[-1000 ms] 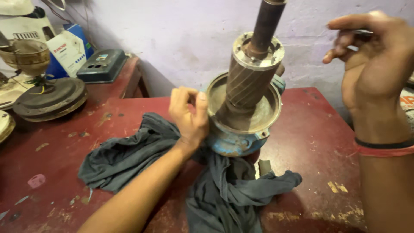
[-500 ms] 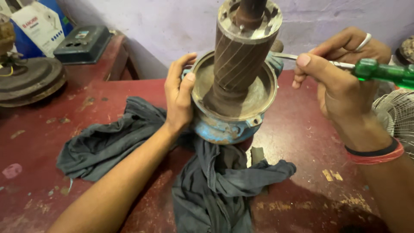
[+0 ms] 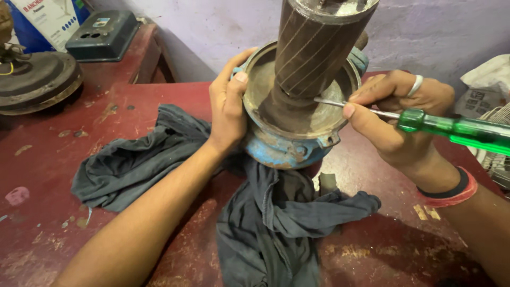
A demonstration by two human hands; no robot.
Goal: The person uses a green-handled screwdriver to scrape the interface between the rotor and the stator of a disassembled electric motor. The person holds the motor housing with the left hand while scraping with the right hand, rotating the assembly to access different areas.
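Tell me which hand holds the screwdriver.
The right hand, the one with the ring and wristbands, holds the green-handled screwdriver. The left hand holds no tool; it grips the rim of the blue motor housing.

At the centre of the frame the motor housing (image 3: 289,143) stood on the cloth (image 3: 159,159), which spread over the table (image 3: 48,234) toward the lower left and lower middle, and the rotor (image 3: 313,48) rose out of the housing's bowl to the top edge. My left hand (image 3: 228,106) gripped the housing's left rim, while my right hand (image 3: 396,119), right of the housing, held the screwdriver (image 3: 425,121) with its handle running off to the right edge and its tip reaching left into the bowl beside the rotor. In the upper left of the frame a round disc (image 3: 37,79) lay at the left edge, with a box-shaped case (image 3: 103,34) behind it and a carton (image 3: 48,18) in the corner.
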